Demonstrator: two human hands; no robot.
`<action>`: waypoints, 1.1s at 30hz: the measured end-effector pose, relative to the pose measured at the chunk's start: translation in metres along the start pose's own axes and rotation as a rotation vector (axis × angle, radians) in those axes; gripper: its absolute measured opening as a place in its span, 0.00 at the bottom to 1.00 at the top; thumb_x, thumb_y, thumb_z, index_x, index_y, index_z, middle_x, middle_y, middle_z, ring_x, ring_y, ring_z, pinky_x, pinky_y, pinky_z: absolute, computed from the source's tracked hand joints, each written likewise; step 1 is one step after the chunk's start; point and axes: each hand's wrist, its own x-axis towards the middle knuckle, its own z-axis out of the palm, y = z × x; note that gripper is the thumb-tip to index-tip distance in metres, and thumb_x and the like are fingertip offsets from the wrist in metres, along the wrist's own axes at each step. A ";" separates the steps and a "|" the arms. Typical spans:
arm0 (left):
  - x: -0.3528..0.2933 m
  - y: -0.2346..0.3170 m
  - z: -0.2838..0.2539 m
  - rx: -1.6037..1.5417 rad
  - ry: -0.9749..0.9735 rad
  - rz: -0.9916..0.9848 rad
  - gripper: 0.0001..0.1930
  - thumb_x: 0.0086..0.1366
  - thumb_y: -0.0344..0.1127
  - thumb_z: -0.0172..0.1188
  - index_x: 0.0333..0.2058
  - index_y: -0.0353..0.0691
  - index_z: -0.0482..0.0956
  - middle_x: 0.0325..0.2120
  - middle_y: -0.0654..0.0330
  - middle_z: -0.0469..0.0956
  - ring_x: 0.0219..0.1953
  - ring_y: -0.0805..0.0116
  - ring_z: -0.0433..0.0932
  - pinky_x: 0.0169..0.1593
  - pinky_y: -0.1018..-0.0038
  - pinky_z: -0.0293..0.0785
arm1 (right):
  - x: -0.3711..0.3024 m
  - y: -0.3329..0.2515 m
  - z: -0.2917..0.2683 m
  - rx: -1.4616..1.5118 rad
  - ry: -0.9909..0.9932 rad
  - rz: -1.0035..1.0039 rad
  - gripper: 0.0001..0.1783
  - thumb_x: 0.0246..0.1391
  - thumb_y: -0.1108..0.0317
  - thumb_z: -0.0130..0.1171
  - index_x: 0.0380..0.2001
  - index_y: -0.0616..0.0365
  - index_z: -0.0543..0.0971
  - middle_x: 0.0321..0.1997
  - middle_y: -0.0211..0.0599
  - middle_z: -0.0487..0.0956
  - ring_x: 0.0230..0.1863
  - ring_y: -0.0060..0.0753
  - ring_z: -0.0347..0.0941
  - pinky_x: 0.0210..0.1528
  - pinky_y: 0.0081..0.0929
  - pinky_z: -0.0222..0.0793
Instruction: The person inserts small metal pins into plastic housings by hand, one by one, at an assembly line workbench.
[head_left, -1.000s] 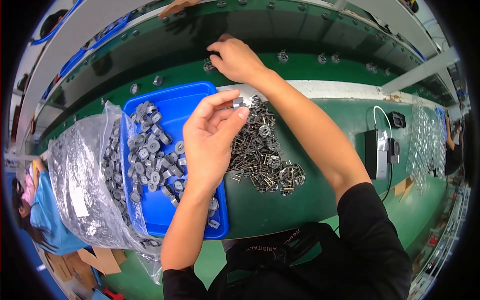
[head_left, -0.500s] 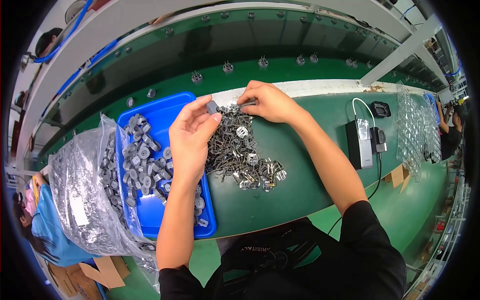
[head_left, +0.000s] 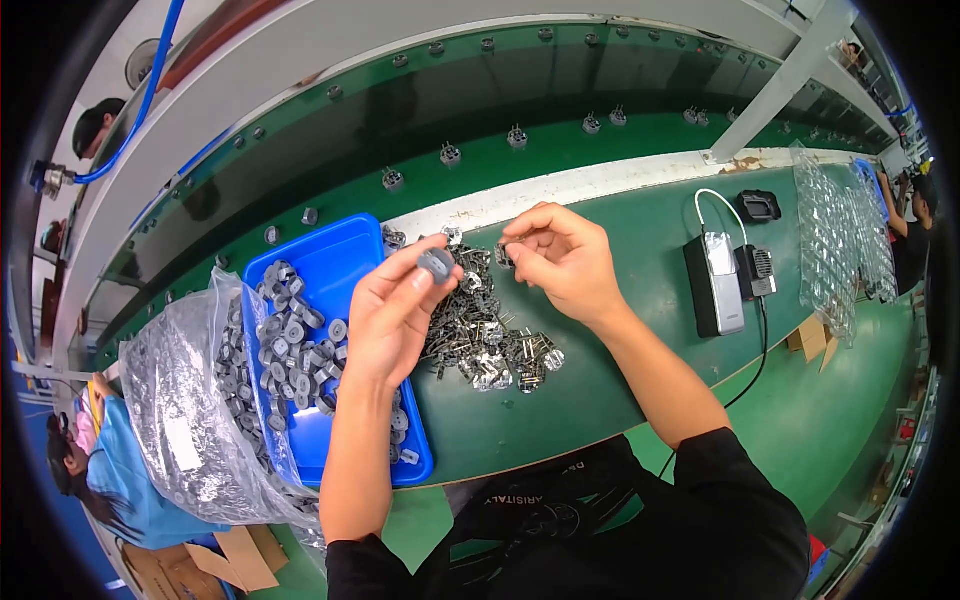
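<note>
While the head view looks down on the green counter (head_left: pixel 600 400), the left hand (head_left: pixel 395 310) is raised above the near edge of a blue tray (head_left: pixel 330 260), and its thumb and fingers are closed on a small round grey part (head_left: pixel 436 264), held up at the fingertips. Just to the right of this hand, close but not touching, the right hand (head_left: pixel 560 255) pinches a small metal piece (head_left: pixel 503 256) between thumb and forefinger; the other fingers are curled in. Directly under and between both hands lies a heap of small metal pieces (head_left: pixel 490 345) on the counter, spreading toward the person's body. Left of the left hand, the blue tray holds many round grey parts (head_left: pixel 295 350) of the same kind as the held one. Further left of the tray there is a clear plastic bag (head_left: pixel 185 420) with more such parts inside. Well to the right of the right hand stands a dark box-like device (head_left: pixel 712 285) with a white cable (head_left: pixel 715 200), and beyond it a stack of clear plastic trays (head_left: pixel 835 240). Beyond both hands, small parts stand in a row on the dark green belt (head_left: pixel 480 110).
</note>
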 end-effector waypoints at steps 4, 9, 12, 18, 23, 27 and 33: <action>-0.003 -0.006 0.003 0.192 0.003 0.015 0.20 0.62 0.25 0.63 0.53 0.30 0.74 0.46 0.51 0.79 0.46 0.61 0.80 0.53 0.67 0.78 | -0.008 -0.013 -0.001 0.018 -0.071 0.115 0.07 0.53 0.84 0.58 0.36 0.67 0.80 0.36 0.37 0.77 0.29 0.21 0.75 0.27 0.17 0.72; -0.008 -0.007 0.018 0.317 0.018 -0.012 0.19 0.60 0.18 0.62 0.50 0.29 0.74 0.49 0.46 0.78 0.47 0.63 0.81 0.52 0.70 0.80 | -0.015 -0.017 0.001 -0.180 -0.148 -0.086 0.09 0.53 0.82 0.61 0.38 0.64 0.82 0.36 0.36 0.77 0.29 0.20 0.75 0.28 0.15 0.70; -0.006 -0.012 0.018 0.313 0.000 -0.053 0.18 0.61 0.18 0.61 0.51 0.28 0.73 0.48 0.47 0.78 0.46 0.65 0.81 0.52 0.71 0.80 | -0.012 -0.017 0.001 -0.375 -0.162 -0.157 0.10 0.50 0.81 0.64 0.37 0.62 0.83 0.36 0.35 0.78 0.30 0.20 0.74 0.28 0.17 0.70; -0.009 -0.018 0.020 0.327 0.023 -0.089 0.18 0.61 0.17 0.61 0.50 0.29 0.73 0.43 0.51 0.80 0.43 0.69 0.82 0.49 0.75 0.80 | -0.018 -0.011 0.007 -0.559 -0.109 -0.265 0.10 0.48 0.81 0.65 0.37 0.62 0.83 0.36 0.35 0.78 0.30 0.22 0.74 0.27 0.19 0.71; -0.011 -0.021 0.022 0.325 0.065 -0.075 0.19 0.60 0.16 0.62 0.50 0.29 0.74 0.43 0.52 0.80 0.42 0.71 0.81 0.49 0.76 0.80 | -0.020 -0.005 0.013 -0.564 -0.028 -0.297 0.08 0.50 0.78 0.64 0.35 0.59 0.82 0.34 0.31 0.77 0.26 0.24 0.75 0.26 0.22 0.71; -0.011 -0.015 0.021 0.308 0.125 -0.088 0.18 0.58 0.16 0.63 0.48 0.29 0.76 0.42 0.53 0.81 0.41 0.71 0.82 0.48 0.77 0.80 | -0.018 0.002 0.014 -0.687 -0.034 -0.430 0.11 0.49 0.78 0.65 0.38 0.58 0.83 0.33 0.32 0.77 0.26 0.25 0.76 0.25 0.23 0.70; 0.023 0.020 0.012 0.615 0.283 0.018 0.12 0.60 0.22 0.62 0.43 0.30 0.79 0.32 0.55 0.82 0.34 0.68 0.82 0.42 0.74 0.80 | 0.001 0.005 -0.020 -0.677 -0.127 -0.161 0.11 0.53 0.79 0.59 0.40 0.61 0.83 0.29 0.38 0.77 0.27 0.31 0.74 0.29 0.26 0.68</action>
